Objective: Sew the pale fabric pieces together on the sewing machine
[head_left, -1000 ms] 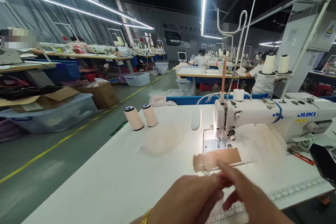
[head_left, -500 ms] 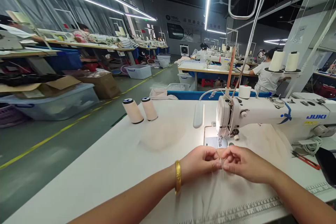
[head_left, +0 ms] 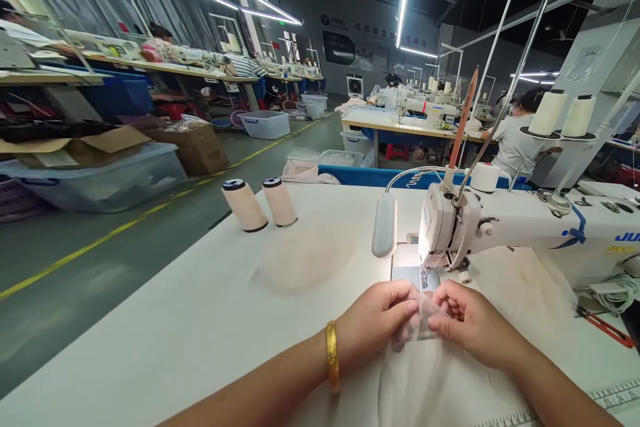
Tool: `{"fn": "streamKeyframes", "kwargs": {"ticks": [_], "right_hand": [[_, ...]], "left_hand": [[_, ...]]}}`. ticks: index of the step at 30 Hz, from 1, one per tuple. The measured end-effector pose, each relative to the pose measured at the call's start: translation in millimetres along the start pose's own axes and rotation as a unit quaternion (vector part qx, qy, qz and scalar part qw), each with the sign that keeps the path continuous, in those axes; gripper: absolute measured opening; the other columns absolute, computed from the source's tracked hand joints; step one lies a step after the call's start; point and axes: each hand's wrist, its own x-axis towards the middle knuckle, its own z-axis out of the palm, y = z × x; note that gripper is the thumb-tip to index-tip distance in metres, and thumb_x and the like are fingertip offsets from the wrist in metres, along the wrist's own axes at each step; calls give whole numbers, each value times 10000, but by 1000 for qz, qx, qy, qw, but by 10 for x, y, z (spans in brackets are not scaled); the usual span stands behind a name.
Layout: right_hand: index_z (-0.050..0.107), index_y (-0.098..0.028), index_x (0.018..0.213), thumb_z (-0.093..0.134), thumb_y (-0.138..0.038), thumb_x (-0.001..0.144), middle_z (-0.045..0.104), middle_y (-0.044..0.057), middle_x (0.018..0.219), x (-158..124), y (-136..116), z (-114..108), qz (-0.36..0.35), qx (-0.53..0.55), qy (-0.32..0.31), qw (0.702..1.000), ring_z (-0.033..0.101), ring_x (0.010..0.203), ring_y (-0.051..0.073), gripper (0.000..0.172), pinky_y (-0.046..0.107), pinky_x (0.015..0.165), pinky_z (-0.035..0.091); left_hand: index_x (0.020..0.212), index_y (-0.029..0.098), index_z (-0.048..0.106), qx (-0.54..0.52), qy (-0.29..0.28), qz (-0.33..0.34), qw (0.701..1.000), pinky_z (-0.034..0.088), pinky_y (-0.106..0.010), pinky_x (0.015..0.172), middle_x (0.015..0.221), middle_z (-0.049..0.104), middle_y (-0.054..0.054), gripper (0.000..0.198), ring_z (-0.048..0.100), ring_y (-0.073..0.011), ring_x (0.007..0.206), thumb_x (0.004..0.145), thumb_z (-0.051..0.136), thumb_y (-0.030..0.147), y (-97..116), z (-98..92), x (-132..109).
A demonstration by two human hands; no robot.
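One left hand (head_left: 377, 317), one right hand (head_left: 477, 327) and one gold bracelet (head_left: 333, 355) show at one nearby sewing machine (head_left: 505, 227). With it are two peach thread cones (head_left: 245, 207), two cream cones (head_left: 549, 113) and one white spool (head_left: 484, 177).

Whitish cloth (head_left: 426, 321) between the fingers (head_left: 406, 310), white bench (head_left: 200, 320) beneath, white sewing machine (head_left: 520, 221) beyond (its ribbon (head_left: 578, 231) and lettering (head_left: 629, 237) blue), pale peach spools (head_left: 245, 207) with black ends to their left, gold bangle (head_left: 333, 357) behind the left fingers.

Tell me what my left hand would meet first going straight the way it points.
Past the sheer whitish fabric it holds, your left hand would probably meet your right hand first, though exact depth is unclear.
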Motion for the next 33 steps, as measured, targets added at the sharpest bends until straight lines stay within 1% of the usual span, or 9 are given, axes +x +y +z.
{"fn": "streamKeyframes", "kwargs": {"ticks": [3,6,11,16,19,22,25,29,33], "right_hand": [[562,-211,885,697,-581,928,544,-68,681,0,14,-36,15,47,-36,998,549,560,119,395,252,610,398],[542,-212,866,733,-602,899,504,-95,599,-5,44,-76,26,74,-47,996,483,481,93,435,226,545,323],[530,-217,856,748,-563,898,478,-109,532,-34,65,-105,36,84,-54,994,418,465,82,411,213,534,271],[542,-220,846,745,-543,905,457,-96,550,-42,24,-95,29,70,-54,996,432,519,107,386,220,532,268],[558,-213,856,740,-520,908,528,-52,695,-39,6,-81,14,44,-39,998,494,646,129,361,230,593,326],[588,-219,962,734,-491,912,565,-19,859,-33,0,-56,8,14,-12,1000,507,755,149,313,250,658,364],[592,-222,976,696,-472,931,558,-12,880,-24,-11,-16,1,-3,8,1000,508,797,168,274,268,688,380],[576,-217,862,626,-392,959,537,-21,817,-25,-46,46,-31,-41,44,998,489,790,172,206,279,691,370],[586,-218,838,608,-343,949,593,-14,838,-45,-82,87,-38,-72,61,995,516,797,177,169,280,682,375]], "left_hand": [[754,231,463,54,45,14,997,364,-273,585,655,489,52,341,432,-148,602,863,527,548,20,21,-33],[703,232,406,57,22,37,997,304,-265,579,645,399,63,475,373,-141,625,829,573,659,16,46,-36],[644,225,387,34,16,32,999,272,-257,577,614,366,78,507,308,-118,606,750,703,606,-13,64,-18],[586,217,383,10,-9,47,999,258,-258,556,561,370,70,522,296,-113,571,793,670,600,-35,63,-18],[597,200,500,2,-24,44,999,270,-258,563,558,375,65,498,307,-115,569,817,649,620,-19,74,-28],[746,180,708,-11,-33,52,998,354,-261,626,659,542,24,459,428,-143,641,858,630,619,5,91,-43],[827,186,769,-9,-40,70,997,393,-263,648,750,628,-3,446,477,-159,684,892,603,594,2,106,-51],[736,187,711,49,16,92,994,445,-277,694,773,628,-21,395,547,-192,763,878,607,542,-30,124,-51],[820,192,686,51,90,86,991,513,-311,779,920,690,-47,258,631,-234,891,788,677,448,-39,152,-41]]}}
